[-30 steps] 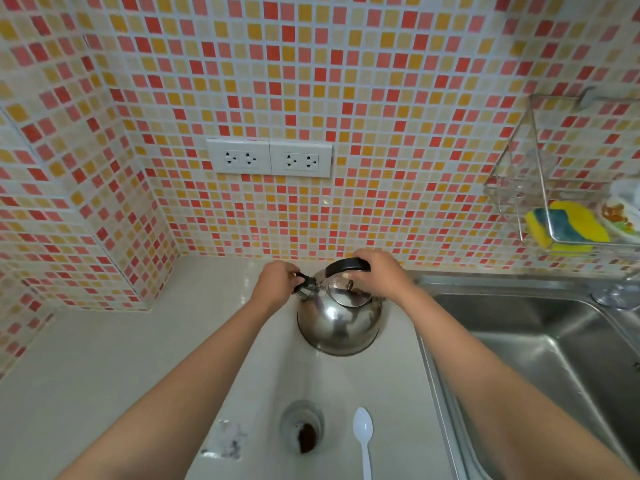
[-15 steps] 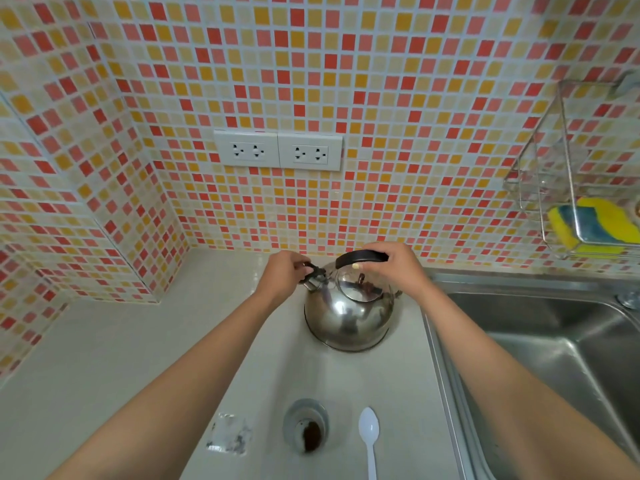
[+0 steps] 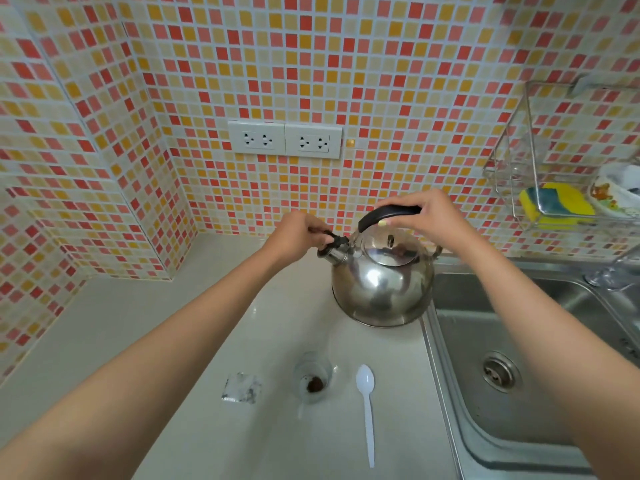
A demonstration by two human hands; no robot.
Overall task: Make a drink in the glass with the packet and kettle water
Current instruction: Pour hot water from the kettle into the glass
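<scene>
Right hand [image 3: 427,216] gripping the black handle [image 3: 388,214] of the steel kettle [image 3: 381,289], fingers curled over the top of it. Left hand [image 3: 298,235] pinching the black cap [image 3: 334,241] at the spout [image 3: 334,253], fingertips closed on it. Kettle resting on the pale tabletop [image 3: 138,323], just beside the left rim of the steel sink [image 3: 485,410], spout pointing left, lid [image 3: 389,247] seated in place.

Glass [image 3: 312,375] standing upright on the tabletop, nearer the camera than the kettle and apart from it, holding a small heap of brown powder [image 3: 314,385] at the bottom. Packet [image 3: 241,388] lying flat just left of the glass, looking torn and crumpled; whether emptied, cannot tell. White plastic spoon [image 3: 367,410] lying just right of the glass, bowl end toward the kettle, handle toward the camera.

Behind, mosaic-tiled wall [image 3: 381,81] carrying 2 white socket plates [image 3: 284,139]. At right, wire rack [image 3: 554,161] hanging on the wall above the sink, holding a yellow sponge [image 3: 554,202] and a printed item too cut off at the frame edge to identify. Tap base partly showing at the far right, blurred.
</scene>
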